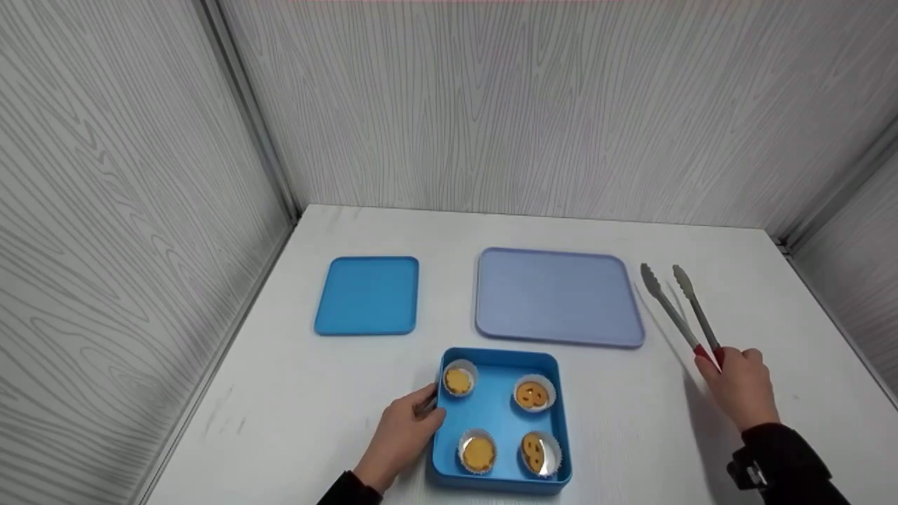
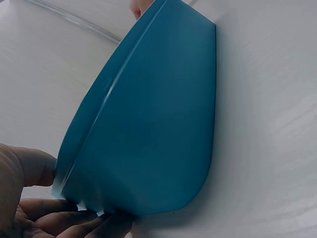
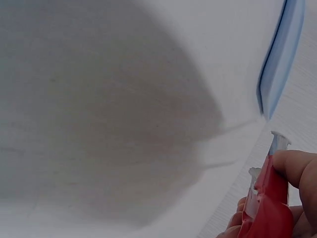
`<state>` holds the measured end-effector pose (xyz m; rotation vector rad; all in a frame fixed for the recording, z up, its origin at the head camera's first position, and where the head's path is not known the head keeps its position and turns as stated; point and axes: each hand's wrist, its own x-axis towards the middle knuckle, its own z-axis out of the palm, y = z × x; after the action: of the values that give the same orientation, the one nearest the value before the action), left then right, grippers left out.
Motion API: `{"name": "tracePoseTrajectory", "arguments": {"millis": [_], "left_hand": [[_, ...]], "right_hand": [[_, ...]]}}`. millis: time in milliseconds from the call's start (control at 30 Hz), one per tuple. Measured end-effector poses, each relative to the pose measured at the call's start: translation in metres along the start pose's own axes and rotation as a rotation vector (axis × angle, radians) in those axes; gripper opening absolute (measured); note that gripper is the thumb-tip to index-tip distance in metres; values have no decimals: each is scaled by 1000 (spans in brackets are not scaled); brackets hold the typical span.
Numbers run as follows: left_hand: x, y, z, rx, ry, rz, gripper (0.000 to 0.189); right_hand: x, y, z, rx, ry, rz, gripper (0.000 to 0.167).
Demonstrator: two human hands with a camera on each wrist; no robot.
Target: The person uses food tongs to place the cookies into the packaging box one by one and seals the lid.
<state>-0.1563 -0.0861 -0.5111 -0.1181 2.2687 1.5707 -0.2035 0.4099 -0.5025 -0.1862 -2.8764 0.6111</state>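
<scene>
A square blue box (image 1: 501, 484) stands on the table near its front. Inside are several white paper cups with small cookies: a yellow flower-shaped cookie (image 1: 458, 381), a yellow cookie (image 1: 479, 454) below it, and brown pretzel-shaped cookies (image 1: 531, 394) on the right side. My left hand (image 1: 400, 435) holds the box by its left wall, thumb (image 2: 39, 168) at the rim and fingers (image 2: 59, 220) against the outside. Off to the right, my right hand (image 1: 745, 389) grips metal tongs (image 1: 677, 315) by their red handles (image 3: 270, 208). The tongs' tips are spread apart with nothing between them.
Behind the box lies a lavender tray (image 1: 560, 298), and a smaller blue tray (image 1: 368, 294) is to its left. Wood-grain panels (image 1: 491, 105) enclose the white table (image 1: 280, 393) at the back and sides.
</scene>
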Motion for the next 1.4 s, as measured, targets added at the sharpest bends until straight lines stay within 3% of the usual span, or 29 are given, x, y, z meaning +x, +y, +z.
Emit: {"name": "tracePoseTrajectory", "arguments": {"millis": [367, 833, 1033, 1400], "left_hand": [[1, 1, 1, -6, 0, -26, 59], [1, 2, 2, -1, 2, -35, 59], [0, -1, 1, 3, 6, 1, 59], [2, 1, 2, 6, 9, -26, 58]], "right_hand": [[4, 13, 15, 20, -55, 117, 46], [1, 17, 22, -4, -96, 75, 45], [-1, 20, 24, -4, -103, 52, 46], [7, 17, 16, -37, -213, 157, 55]]}}
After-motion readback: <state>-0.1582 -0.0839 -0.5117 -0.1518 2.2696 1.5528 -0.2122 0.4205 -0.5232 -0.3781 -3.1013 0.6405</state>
